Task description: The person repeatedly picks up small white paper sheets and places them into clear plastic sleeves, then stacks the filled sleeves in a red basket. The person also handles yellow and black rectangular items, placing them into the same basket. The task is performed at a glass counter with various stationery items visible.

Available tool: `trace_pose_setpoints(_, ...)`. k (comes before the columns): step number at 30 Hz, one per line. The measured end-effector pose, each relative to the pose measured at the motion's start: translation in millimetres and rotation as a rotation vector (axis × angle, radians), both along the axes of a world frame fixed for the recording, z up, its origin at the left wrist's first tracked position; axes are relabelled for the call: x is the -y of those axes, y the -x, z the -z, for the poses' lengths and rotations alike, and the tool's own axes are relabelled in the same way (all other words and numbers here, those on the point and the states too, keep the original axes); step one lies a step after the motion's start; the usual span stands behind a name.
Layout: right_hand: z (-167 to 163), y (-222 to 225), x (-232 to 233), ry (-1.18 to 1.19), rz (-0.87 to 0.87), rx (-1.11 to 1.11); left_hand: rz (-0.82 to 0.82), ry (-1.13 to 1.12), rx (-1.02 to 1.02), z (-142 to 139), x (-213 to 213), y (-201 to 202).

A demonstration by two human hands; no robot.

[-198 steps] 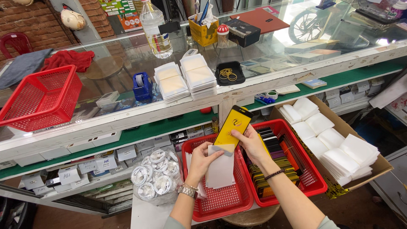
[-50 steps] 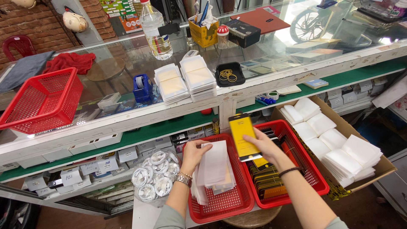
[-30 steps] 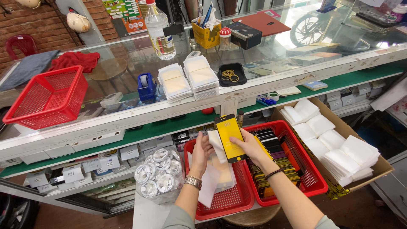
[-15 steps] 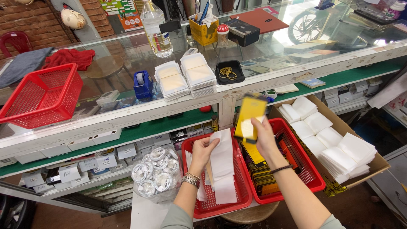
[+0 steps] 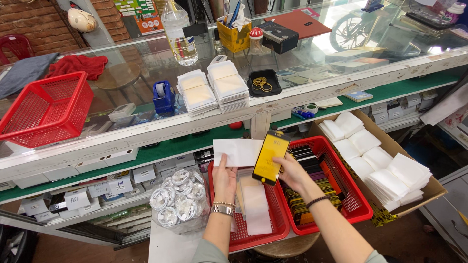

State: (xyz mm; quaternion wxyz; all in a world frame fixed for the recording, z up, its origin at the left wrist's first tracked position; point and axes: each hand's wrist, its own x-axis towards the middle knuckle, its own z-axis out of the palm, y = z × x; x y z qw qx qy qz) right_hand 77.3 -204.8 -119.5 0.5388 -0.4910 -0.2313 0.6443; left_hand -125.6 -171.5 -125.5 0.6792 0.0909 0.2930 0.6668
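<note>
Left hand (image 5: 224, 178) holds a white paper sleeve (image 5: 238, 152) up, fingers closed on its lower left edge. Right hand (image 5: 289, 171) holds a yellow-and-black phone-shaped sheet (image 5: 271, 157), fingers clamped on its lower edge; the sheet overlaps the sleeve's right end. Both are held above two red baskets: the left basket (image 5: 273, 231) holds white sleeves, the right basket (image 5: 358, 204) holds dark and yellow sheets.

There are three red baskets (image 5: 46, 109), two white stacks (image 5: 212, 90) on the tabletop, one yellow card (image 5: 271, 157), one white envelope (image 5: 238, 152).
</note>
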Motion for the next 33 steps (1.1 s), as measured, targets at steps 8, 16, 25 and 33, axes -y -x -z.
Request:
trace_pose_setpoints(8, -3.1, -8.9, -8.2, -0.204, -0.193, 0.369, -0.28, -0.234, -1.025, 2.7, 19.5, 6.7)
trace_pose_setpoints(16, -30.5, -22.4, -12.8, -0.353, -0.254, 0.588, 0.574, -0.412, -1.004, 6.9, 3.9, 2.8)
trace_pose_setpoints(25, -11.3, -12.5, -20.3, -0.537, 0.122, -0.155, 0.5, -0.429, -0.844, 13.6, 14.3, -2.6)
trace_pose_setpoints(33, -7.6, -2.9, -20.1, -0.479, 0.103, -0.154, 0.522, -0.366, -0.783, 20.6, 15.1, 1.6)
